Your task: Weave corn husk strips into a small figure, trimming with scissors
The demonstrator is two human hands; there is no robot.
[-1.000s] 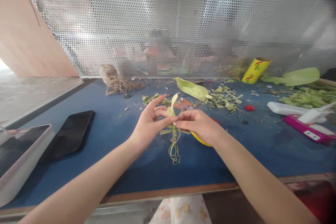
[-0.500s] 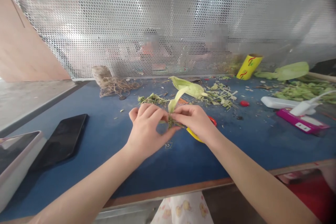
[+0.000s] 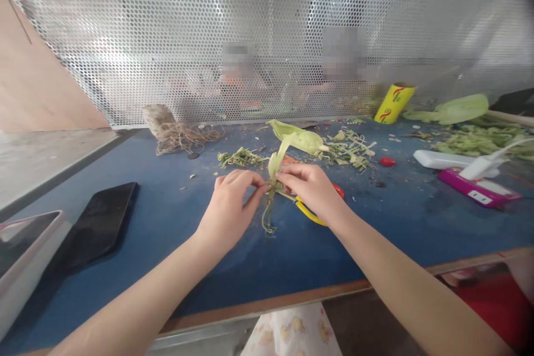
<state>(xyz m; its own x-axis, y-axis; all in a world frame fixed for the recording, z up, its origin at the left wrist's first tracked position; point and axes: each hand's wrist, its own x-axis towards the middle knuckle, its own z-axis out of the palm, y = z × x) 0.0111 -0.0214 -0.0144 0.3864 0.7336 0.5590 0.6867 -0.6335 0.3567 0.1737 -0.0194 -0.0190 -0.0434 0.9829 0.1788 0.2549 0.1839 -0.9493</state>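
Observation:
My left hand (image 3: 235,200) is closed in a pinch on a thin dried-green bundle of stringy plant stems (image 3: 269,206), whose curled ends hang toward me. My right hand (image 3: 311,186) pinches the same bundle close by, at the base of a pale green leaf strip (image 3: 276,162) that stands up and bends over. The exact grip points are partly hidden by fingers. Under my right hand lies a tool with yellow (image 3: 308,212) and red handles, apparently scissors, mostly covered. Behind the strip rests a larger pale green husk-like leaf (image 3: 306,142).
Shredded green strips (image 3: 350,150) and a curly green pile (image 3: 240,157) lie beyond my hands. A string tangle (image 3: 183,136), yellow tube (image 3: 394,103), purple power strip (image 3: 475,186) and black phone (image 3: 98,225) are around. A perforated metal screen (image 3: 271,22) borders the blue table (image 3: 175,267).
My left fingers have drawn in to a tighter pinch, with the thumb pulled back from the right. The hanging stem ends now show below my hands.

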